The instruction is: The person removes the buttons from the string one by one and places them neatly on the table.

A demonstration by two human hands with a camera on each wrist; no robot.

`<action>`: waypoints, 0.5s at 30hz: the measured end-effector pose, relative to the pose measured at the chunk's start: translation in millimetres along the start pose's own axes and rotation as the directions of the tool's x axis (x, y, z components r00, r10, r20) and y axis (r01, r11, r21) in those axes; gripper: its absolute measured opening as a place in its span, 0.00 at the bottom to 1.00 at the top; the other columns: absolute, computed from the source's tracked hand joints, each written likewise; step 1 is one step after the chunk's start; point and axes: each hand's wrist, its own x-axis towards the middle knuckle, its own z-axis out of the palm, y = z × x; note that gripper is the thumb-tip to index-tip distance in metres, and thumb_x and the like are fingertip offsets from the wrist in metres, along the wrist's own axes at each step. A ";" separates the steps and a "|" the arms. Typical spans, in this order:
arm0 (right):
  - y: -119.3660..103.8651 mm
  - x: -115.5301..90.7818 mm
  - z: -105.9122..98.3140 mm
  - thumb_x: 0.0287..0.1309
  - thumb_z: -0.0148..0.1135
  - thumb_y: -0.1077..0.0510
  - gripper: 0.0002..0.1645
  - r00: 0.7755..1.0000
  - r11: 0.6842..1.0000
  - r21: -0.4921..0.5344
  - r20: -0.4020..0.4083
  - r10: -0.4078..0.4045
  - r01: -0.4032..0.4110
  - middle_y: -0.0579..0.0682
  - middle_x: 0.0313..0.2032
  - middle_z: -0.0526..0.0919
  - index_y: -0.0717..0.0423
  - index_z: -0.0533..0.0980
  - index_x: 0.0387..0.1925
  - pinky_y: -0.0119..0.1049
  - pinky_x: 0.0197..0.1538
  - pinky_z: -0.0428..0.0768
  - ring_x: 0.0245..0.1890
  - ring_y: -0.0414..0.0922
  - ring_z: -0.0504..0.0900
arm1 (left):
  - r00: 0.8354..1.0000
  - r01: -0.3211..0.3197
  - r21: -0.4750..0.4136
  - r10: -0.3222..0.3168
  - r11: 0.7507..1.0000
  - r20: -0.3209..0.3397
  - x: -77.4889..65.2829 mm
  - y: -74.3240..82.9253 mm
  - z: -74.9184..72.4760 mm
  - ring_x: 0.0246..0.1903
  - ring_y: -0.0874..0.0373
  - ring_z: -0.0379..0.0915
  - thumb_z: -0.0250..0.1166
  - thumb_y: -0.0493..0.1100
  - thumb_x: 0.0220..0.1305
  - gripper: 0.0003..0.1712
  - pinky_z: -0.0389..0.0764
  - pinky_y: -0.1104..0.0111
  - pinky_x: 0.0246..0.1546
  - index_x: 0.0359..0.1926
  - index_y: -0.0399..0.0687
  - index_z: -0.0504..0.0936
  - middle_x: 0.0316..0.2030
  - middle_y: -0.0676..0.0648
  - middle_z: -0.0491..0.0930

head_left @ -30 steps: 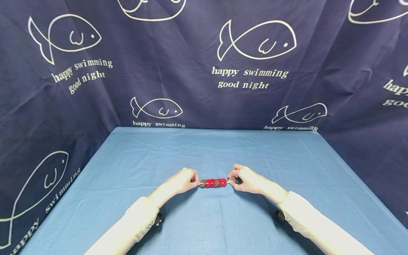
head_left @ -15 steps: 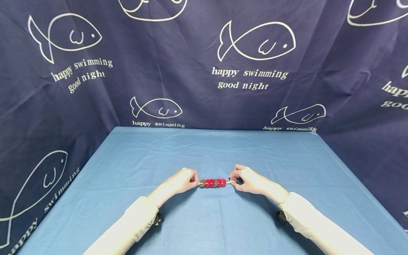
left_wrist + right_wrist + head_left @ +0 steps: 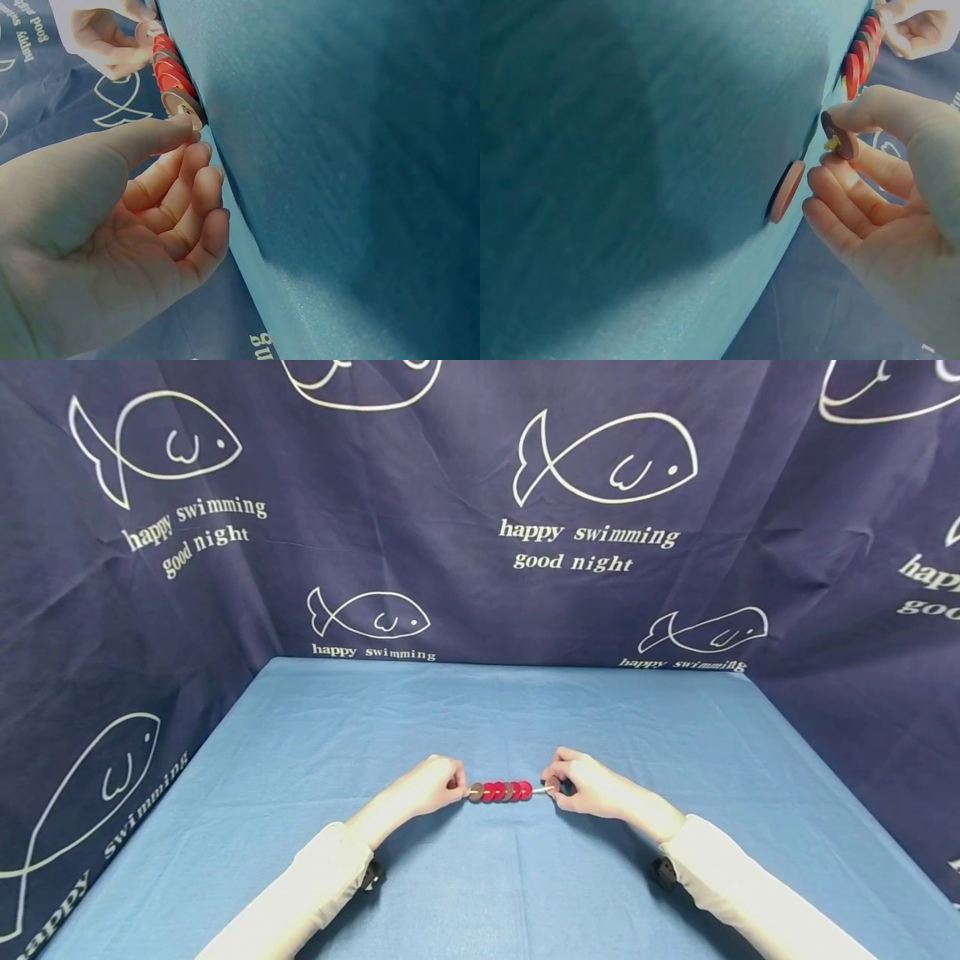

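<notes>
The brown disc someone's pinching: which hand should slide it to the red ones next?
Probably the right hand: it pinches that brown disc, and bare string leads to the red discs. The left hand is at the string's other end.

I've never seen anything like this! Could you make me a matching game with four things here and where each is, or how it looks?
1. Left hand
2. Right hand
3. Loose disc
4. Backdrop

A. Dark blue, printed in white
B. Pinches a brown disc
C. At the string's left end
D. On the tablecloth

Pairs: 1-C, 2-B, 3-D, 4-A
</notes>
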 end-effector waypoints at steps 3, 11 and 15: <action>0.5 -0.6 0.2 0.47 0.63 0.69 0.07 1.000 1.000 0.004 -0.002 -0.001 0.001 0.50 0.28 0.71 0.59 0.78 0.31 0.26 0.30 0.71 0.26 0.41 0.71 | 1.000 -0.003 0.005 0.003 1.000 0.000 0.2 -0.7 0.7 0.19 0.65 0.62 0.64 0.38 0.58 0.09 0.65 0.74 0.22 0.22 0.46 0.75 0.19 0.54 0.72; 1.6 -1.1 -1.3 0.47 0.63 0.70 0.07 1.000 1.000 0.005 -0.007 -0.006 0.006 0.50 0.28 0.71 0.60 0.79 0.31 0.25 0.29 0.71 0.26 0.41 0.71 | 1.000 -0.009 0.002 0.009 1.000 -0.006 0.3 -1.5 0.7 0.19 0.65 0.62 0.64 0.38 0.58 0.09 0.65 0.75 0.22 0.22 0.46 0.75 0.18 0.54 0.72; 1.7 -2.1 -1.9 0.47 0.63 0.70 0.07 1.000 1.000 0.006 -0.009 -0.011 0.011 0.50 0.28 0.71 0.60 0.78 0.31 0.25 0.29 0.71 0.25 0.41 0.71 | 1.000 -0.006 0.006 0.006 1.000 -0.004 0.5 -1.7 1.2 0.19 0.65 0.62 0.64 0.38 0.58 0.09 0.65 0.74 0.21 0.22 0.46 0.75 0.18 0.54 0.71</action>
